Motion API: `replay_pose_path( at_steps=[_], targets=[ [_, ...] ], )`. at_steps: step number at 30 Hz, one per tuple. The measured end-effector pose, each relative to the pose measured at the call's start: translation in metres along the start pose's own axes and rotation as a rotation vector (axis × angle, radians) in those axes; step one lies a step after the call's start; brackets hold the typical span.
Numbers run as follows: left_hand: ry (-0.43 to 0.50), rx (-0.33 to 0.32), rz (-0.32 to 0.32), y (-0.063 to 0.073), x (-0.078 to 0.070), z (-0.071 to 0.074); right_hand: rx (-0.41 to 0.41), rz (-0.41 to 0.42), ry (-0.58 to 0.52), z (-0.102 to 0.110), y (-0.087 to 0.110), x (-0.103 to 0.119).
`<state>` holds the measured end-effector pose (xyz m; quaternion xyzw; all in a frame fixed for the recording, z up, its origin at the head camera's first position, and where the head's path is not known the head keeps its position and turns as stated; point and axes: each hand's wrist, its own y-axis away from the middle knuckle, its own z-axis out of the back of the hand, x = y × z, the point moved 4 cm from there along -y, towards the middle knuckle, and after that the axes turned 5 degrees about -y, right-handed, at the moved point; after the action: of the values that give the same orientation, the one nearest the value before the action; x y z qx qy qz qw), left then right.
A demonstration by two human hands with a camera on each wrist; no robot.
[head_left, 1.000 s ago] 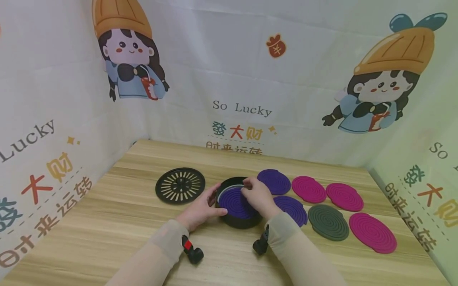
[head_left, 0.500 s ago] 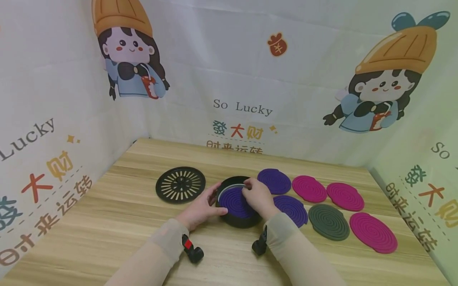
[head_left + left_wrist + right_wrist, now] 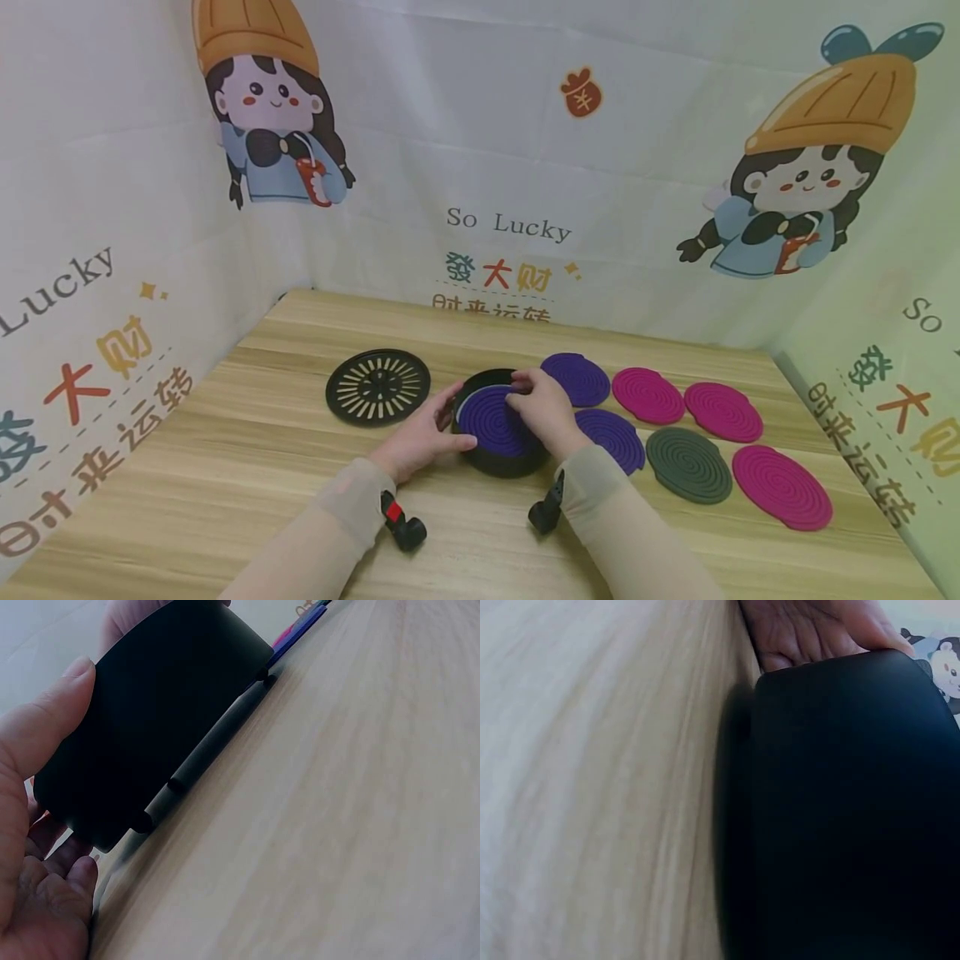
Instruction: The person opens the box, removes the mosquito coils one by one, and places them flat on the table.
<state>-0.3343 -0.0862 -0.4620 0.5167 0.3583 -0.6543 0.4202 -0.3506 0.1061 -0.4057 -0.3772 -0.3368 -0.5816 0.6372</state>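
In the head view a round black mosquito coil holder (image 3: 504, 467) stands on the table between my hands. A purple mosquito coil (image 3: 491, 421) lies inside its rim, over a thin pale strip at the upper left. My left hand (image 3: 420, 437) grips the holder's left side, thumb at the near rim; the left wrist view shows the thumb on the dark wall (image 3: 157, 712) and fingers low beside it. My right hand (image 3: 546, 408) reaches over the right rim and pinches the coil's right edge, its far fingertips hidden. Small feet show under the holder in the left wrist view.
A black slotted lid (image 3: 378, 387) lies left of the holder. To the right lie two purple coils, one far (image 3: 576, 380) and one near (image 3: 611, 442), a green coil (image 3: 688, 465) and three pink coils, including the nearest (image 3: 782, 487). A printed cloth (image 3: 510, 150) hangs behind the table.
The purple coil in the holder has shifted slightly toward the far side, so less of the pale strip shows. Both hands stay nearly in place.
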Motion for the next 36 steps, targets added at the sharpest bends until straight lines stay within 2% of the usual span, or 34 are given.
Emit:
replay_pose_path(
  at_steps=[6, 16, 23, 36],
  targets=[
    [0.007, -0.004, 0.001, -0.0004, 0.0004, -0.0002, 0.010, -0.009, -0.141, 0.0006, -0.0026, -0.0031],
    [-0.002, -0.004, -0.006, -0.0010, 0.0003, -0.0009, 0.015, -0.024, -0.297, 0.0040, -0.0071, -0.0065],
    [0.005, -0.004, -0.003, -0.0004, -0.0005, -0.0012, 0.017, -0.045, -0.310, 0.0071, -0.0065, -0.0056],
    [0.009, -0.006, 0.004, 0.0001, -0.0011, -0.0004, 0.089, -0.094, -0.332, 0.0070, -0.0088, -0.0068]
  ],
)
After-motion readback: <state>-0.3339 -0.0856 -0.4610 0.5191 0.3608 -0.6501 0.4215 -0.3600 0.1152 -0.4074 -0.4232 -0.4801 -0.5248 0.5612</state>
